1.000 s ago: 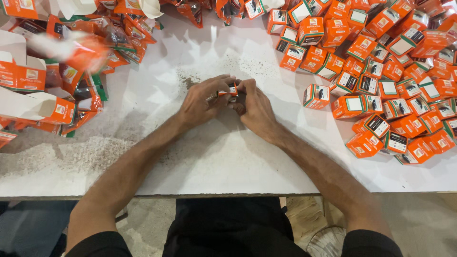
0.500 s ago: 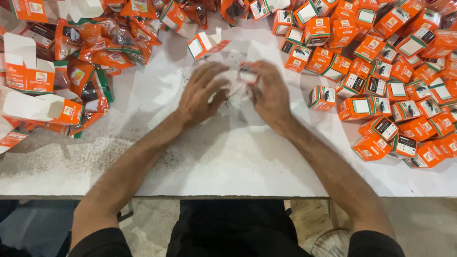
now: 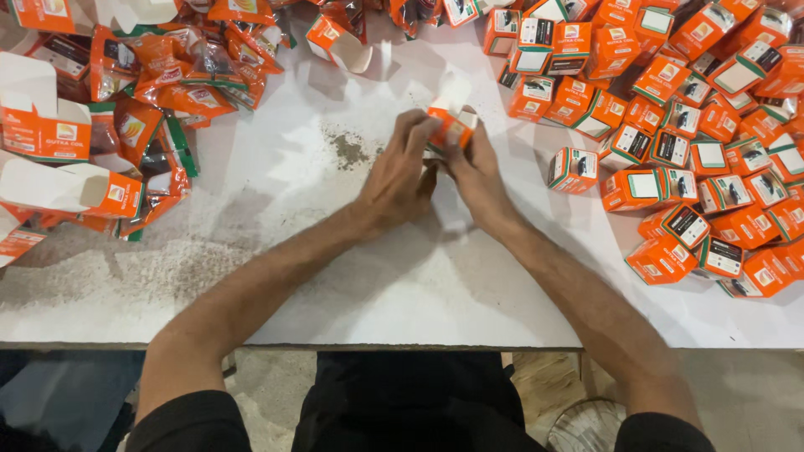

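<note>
Both hands are meeting mid-bench (image 3: 419, 285); left hand (image 3: 400, 176) and right hand (image 3: 479, 172) are pinching a small orange carton (image 3: 450, 127) between fingertips, its white flap standing open above them; finished cartons (image 3: 687, 125) are lying heaped to the right.

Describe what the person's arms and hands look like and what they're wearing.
Both forearms are bare from the short black sleeves at the bottom edge down to the wrists. The left hand and right hand are bare: no gloves, watch or rings visible.
</note>
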